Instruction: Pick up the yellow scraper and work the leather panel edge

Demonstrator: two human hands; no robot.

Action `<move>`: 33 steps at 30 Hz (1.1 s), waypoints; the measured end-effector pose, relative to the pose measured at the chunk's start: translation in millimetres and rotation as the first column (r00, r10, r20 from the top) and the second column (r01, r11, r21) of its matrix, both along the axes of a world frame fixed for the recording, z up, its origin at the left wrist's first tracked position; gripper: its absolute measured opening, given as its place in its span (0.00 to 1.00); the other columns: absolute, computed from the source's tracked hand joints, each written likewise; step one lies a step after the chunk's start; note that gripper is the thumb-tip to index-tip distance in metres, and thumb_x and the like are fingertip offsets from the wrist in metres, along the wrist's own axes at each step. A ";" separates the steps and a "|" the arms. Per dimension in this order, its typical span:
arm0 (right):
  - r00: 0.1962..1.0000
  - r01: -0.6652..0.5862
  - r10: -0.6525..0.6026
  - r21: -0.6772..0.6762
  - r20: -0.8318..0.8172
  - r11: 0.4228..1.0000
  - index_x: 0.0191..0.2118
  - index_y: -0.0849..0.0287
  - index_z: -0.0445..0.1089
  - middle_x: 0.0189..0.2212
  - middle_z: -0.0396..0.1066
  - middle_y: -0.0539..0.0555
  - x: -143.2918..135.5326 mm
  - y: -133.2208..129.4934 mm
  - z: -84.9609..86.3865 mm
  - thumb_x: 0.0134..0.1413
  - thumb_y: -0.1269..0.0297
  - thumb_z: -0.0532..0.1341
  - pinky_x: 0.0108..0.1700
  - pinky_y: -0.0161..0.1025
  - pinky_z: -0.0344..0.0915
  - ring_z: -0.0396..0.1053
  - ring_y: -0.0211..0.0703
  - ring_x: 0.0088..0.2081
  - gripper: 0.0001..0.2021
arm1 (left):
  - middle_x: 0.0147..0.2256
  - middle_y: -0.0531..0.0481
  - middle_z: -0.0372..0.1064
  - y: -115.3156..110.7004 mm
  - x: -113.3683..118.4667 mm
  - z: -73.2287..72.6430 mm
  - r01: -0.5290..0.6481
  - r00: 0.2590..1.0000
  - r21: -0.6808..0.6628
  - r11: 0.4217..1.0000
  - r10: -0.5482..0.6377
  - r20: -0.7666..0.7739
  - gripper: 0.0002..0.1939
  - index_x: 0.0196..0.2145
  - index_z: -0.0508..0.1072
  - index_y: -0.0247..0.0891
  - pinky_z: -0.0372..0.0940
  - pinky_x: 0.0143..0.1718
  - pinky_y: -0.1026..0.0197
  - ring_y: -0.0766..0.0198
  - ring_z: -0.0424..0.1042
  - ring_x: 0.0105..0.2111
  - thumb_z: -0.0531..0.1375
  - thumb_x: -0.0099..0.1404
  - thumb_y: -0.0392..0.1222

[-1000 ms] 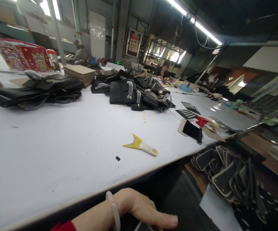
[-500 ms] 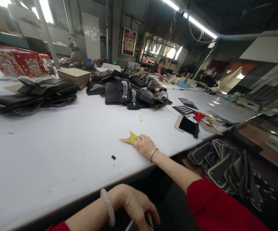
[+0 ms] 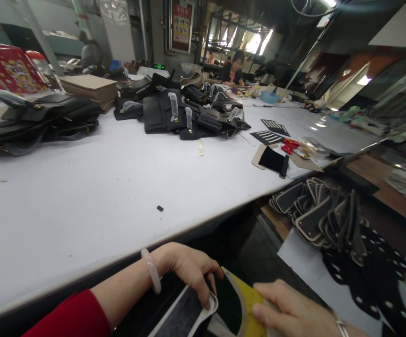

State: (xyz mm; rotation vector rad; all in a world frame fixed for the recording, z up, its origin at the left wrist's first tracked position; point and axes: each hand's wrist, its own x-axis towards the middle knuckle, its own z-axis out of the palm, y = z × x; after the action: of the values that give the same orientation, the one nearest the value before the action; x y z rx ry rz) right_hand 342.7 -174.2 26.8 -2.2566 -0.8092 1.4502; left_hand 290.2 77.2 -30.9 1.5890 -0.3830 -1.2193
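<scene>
At the bottom centre of the frame, below the near edge of the white table (image 3: 83, 196), the left hand (image 3: 185, 269) curls over a flat bag panel (image 3: 189, 316), dark grey with a pale bound edge. Its fingers (image 3: 206, 290) are bent and pressed together, with the tips hooked over the panel's rounded corner. The right hand (image 3: 290, 311), at the bottom right, lies with fingers flat and close together on a yellow scraper tool (image 3: 250, 309), of which only the blade shows; whether the thumb is clamped underneath cannot be seen.

The panel looks light and thin, semi-stiff like card-backed leather (it curves slightly rather than drooping), so it should flex if pinched at one corner only. I judge the bound edge the best place to hold it, with fingers over the rim and the thumb beneath, since the smooth face looks likely to slide. The yellow tool looks like rigid, light plastic, best taken by its handle end, which is hidden under the hand.

To the right of the frame, lower down, a fanned stack of similar panels (image 3: 315, 215) rests on a shelf. In the upper centre, black leather bags (image 3: 185, 117) are heaped on the table.
</scene>
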 end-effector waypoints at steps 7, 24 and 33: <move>0.995 -0.026 0.032 -0.055 0.094 0.998 0.31 0.60 0.69 0.28 0.64 0.51 -24.8 30.5 -17.4 0.61 0.53 0.51 0.32 0.35 0.55 0.64 0.43 0.33 0.17 | 0.55 0.31 0.69 3.1 -1.0 9.5 -0.058 0.988 0.171 0.984 0.031 0.154 0.54 0.66 0.53 0.27 0.66 0.53 0.48 0.42 0.71 0.52 0.71 0.47 0.44; 0.999 -0.035 0.037 -0.044 0.032 0.998 0.26 0.58 0.61 0.22 0.59 0.47 -30.4 44.2 -22.8 0.62 0.57 0.49 0.26 0.36 0.47 0.57 0.36 0.25 0.15 | 0.48 0.36 0.73 9.3 -0.4 -3.0 -0.092 0.989 0.081 0.992 0.082 0.125 0.58 0.67 0.51 0.28 0.70 0.43 0.55 0.47 0.74 0.45 0.72 0.44 0.47; 0.996 0.055 -0.059 -0.059 -0.072 0.997 0.27 0.58 0.60 0.23 0.56 0.48 -39.0 44.8 -35.3 0.58 0.53 0.50 0.25 0.34 0.47 0.53 0.35 0.25 0.16 | 0.46 0.38 0.75 14.2 -0.2 -1.4 -0.111 0.990 0.051 0.993 0.106 0.088 0.57 0.68 0.50 0.31 0.70 0.43 0.55 0.48 0.75 0.44 0.72 0.45 0.42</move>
State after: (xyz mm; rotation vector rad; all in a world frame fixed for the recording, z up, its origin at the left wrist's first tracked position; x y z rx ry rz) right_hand 303.6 -129.3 -8.5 -2.2337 -0.6836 1.5395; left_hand 290.0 91.4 -32.3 1.6915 -0.3151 -1.0900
